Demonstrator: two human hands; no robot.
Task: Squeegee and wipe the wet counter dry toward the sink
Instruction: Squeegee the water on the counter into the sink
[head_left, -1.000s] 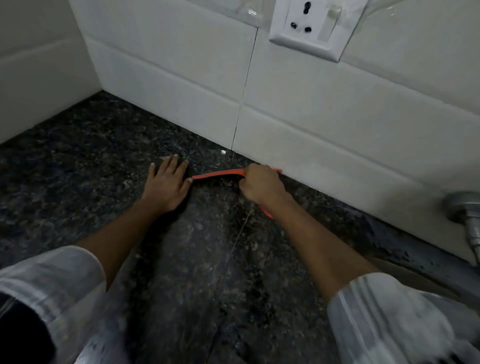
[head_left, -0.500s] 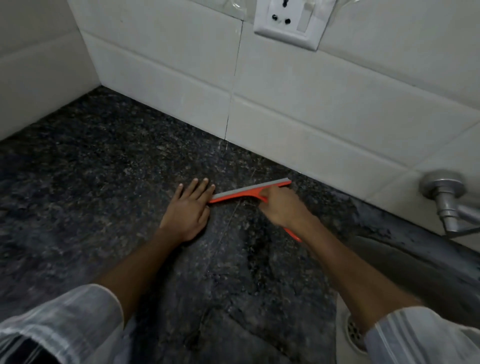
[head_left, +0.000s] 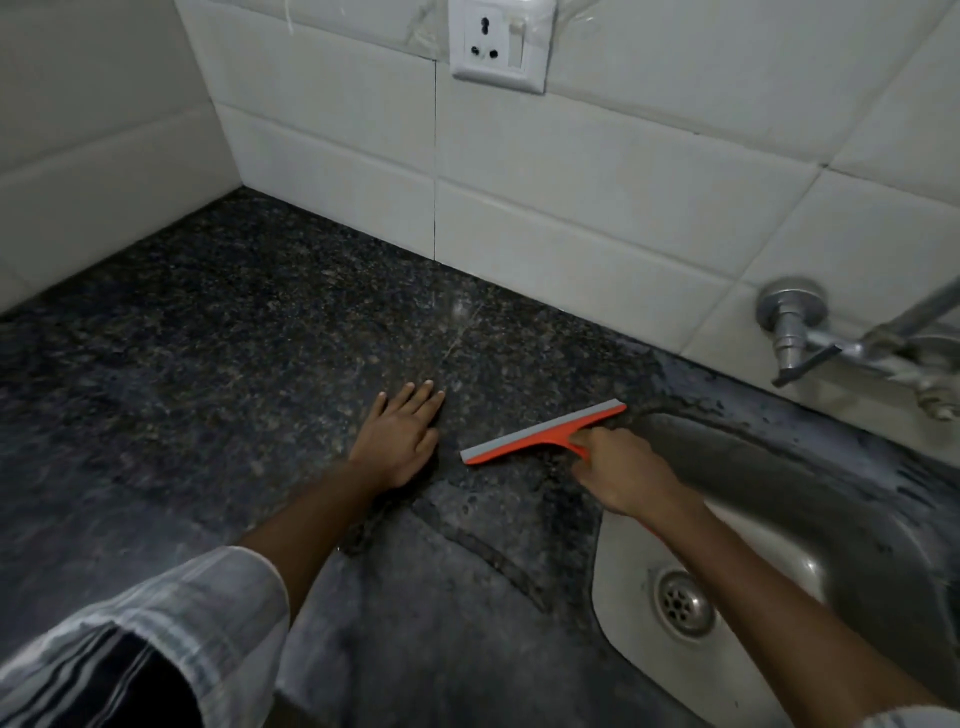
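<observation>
Two hands are out over the dark stone counter (head_left: 218, 332). On the left, the left hand (head_left: 402, 439) lies flat on the counter with its fingers straight, holding nothing. Just to its right is the orange squeegee (head_left: 543, 431), its gray blade down on the counter, close to the sink edge. The right hand (head_left: 618, 470) grips its handle tight. On the right sit the metal sink (head_left: 769, 499), its drain (head_left: 680, 603), and a tap (head_left: 800, 332) on the white tile wall (head_left: 597, 208)

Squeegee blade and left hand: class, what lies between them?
Only bare dark granite counter between the squeegee and left hand, in the head view.
</observation>
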